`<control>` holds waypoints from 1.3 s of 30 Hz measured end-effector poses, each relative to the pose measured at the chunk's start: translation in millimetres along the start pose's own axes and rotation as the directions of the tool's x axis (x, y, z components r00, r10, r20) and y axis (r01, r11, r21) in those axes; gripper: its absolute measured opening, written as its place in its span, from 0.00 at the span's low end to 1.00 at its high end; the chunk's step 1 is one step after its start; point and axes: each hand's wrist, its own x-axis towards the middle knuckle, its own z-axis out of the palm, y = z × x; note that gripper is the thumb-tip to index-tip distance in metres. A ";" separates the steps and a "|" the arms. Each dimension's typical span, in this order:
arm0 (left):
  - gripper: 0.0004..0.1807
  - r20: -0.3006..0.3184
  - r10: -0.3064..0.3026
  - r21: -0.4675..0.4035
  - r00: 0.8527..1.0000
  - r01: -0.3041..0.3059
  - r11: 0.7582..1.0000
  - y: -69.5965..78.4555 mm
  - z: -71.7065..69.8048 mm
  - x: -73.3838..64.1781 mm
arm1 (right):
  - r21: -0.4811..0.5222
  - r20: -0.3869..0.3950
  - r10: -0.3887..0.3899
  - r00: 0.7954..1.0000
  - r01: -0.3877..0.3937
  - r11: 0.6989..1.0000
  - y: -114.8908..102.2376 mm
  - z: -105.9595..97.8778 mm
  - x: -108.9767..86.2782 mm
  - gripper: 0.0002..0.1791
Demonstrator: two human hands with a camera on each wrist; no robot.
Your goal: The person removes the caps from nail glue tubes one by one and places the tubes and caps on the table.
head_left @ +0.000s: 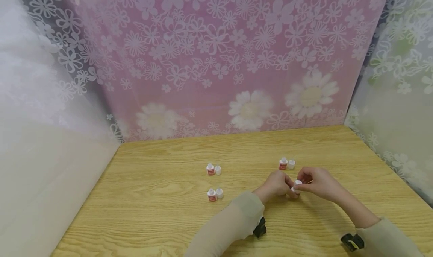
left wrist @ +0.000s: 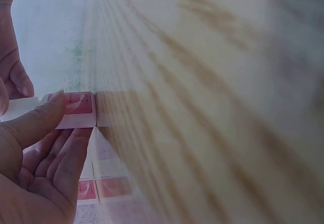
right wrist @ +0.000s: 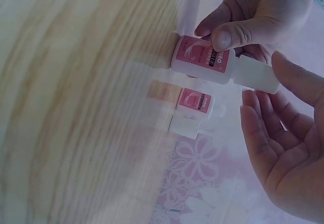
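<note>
A small white bottle with a red label (right wrist: 200, 61) stands on the wooden table between both hands. My left hand (head_left: 276, 183) grips its body, with the thumb across the label in the left wrist view. On top of the bottle is a white cap (right wrist: 255, 74), pinched between thumb and fingers of my right hand (head_left: 319, 183). Just behind the hands stands another such bottle (head_left: 283, 164), its narrow nozzle bare, with a loose white cap (head_left: 291, 164) beside it. That pair also appears in the right wrist view.
Left of the hands are two more uncapped bottles, a rear one (head_left: 211, 170) and a front one (head_left: 212, 195). Each has its own cap beside it, a rear cap (head_left: 218, 170) and a front cap (head_left: 219, 193). Flowered sheets (head_left: 203, 72) enclose the table (head_left: 152, 219) behind and at both sides.
</note>
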 end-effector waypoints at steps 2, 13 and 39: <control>0.07 0.002 0.005 0.003 1.000 -0.005 1.000 -0.3 -0.3 0.0 | 0.003 0.007 -0.010 1.000 0.010 1.000 0.6 -0.1 0.0 0.10; 0.08 -0.007 0.014 0.031 1.000 -0.014 0.999 1.1 1.2 -0.3 | 0.060 0.050 -0.074 0.996 0.071 0.996 3.3 -3.2 -0.2 0.06; 0.07 0.014 0.017 0.042 1.000 -0.018 0.999 -0.3 -0.3 0.7 | 0.024 0.019 0.019 1.000 -0.019 1.000 -1.0 -1.0 -1.6 0.10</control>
